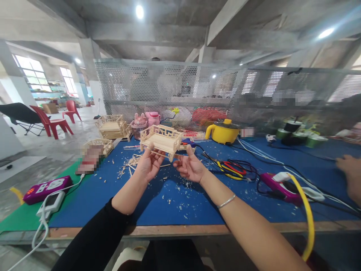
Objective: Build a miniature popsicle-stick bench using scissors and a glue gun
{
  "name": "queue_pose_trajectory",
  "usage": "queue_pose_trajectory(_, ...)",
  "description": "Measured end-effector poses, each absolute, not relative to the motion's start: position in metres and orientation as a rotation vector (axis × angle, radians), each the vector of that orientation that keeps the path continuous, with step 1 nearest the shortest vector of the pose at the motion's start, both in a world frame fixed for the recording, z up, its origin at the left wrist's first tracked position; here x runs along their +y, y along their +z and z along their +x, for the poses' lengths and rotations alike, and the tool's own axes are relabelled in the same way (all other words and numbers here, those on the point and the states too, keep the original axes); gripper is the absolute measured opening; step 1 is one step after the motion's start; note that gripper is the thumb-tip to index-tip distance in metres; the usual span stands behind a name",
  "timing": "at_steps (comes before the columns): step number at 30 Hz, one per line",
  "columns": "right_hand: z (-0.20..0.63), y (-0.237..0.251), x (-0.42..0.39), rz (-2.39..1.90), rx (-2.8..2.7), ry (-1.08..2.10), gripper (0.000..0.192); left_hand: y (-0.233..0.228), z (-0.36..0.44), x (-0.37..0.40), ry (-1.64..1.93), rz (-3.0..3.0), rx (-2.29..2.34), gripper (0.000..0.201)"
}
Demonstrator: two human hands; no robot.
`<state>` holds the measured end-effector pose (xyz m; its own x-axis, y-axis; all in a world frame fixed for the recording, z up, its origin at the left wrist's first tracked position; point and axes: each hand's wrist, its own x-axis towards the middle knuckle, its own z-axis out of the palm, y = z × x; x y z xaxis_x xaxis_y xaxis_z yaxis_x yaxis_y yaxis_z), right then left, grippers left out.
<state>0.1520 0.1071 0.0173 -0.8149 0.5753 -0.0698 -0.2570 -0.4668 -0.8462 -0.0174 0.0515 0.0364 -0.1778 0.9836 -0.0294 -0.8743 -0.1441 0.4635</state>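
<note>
A miniature wooden bench (160,141) with lattice back and side rails is raised above the blue work surface. My left hand (149,163) grips its left front part, thumb on the front edge and fingers beneath. My right hand (190,165) is at its right front leg, fingers curled under the corner and thumb raised; the exact contact of these fingertips is hard to see. Thin wooden sticks and offcuts (132,164) lie on the table behind my left hand. A blue-handled tool (188,142) is partly hidden behind the bench.
More wooden pieces (113,127) are stacked at back left, near a phone (90,159). A yellow pot (224,132) stands at the back before a perforated metal screen (169,84). Cables and a purple power strip (280,188) lie right. Another person's hand (349,169) is at far right.
</note>
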Motion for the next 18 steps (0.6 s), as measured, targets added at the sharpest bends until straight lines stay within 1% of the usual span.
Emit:
queue_pose_trajectory(2, 0.148, 0.014, 0.107, -0.504, -1.242, 2.275, 0.061, 0.035, -0.017, 0.052, 1.698, 0.325, 0.474, 0.015)
queue_pose_trajectory(6, 0.143, 0.012, 0.107, -0.528, -1.202, 2.195, 0.044, 0.031, -0.014, 0.053, 1.633, 0.361, 0.562, 0.013)
queue_pose_trajectory(8, 0.141, 0.011, 0.106, -0.558, -1.186, 2.143, 0.041, 0.029, -0.011, 0.053, 1.623, 0.362, 0.573, 0.014)
queue_pose_trajectory(11, 0.137, 0.011, 0.103, -0.631, -1.207, 2.021, 0.046, 0.028, -0.01, 0.053, 1.628, 0.358, 0.556, 0.014)
queue_pose_trajectory(15, 0.134, 0.009, 0.102, -0.775, -1.312, 1.773, 0.055, 0.03, -0.01, 0.053, 1.637, 0.338, 0.564, 0.014)
queue_pose_trajectory(18, 0.134, 0.009, 0.102, -0.774, -1.331, 1.796, 0.054, 0.031, -0.01, 0.052, 1.631, 0.316, 0.58, 0.013)
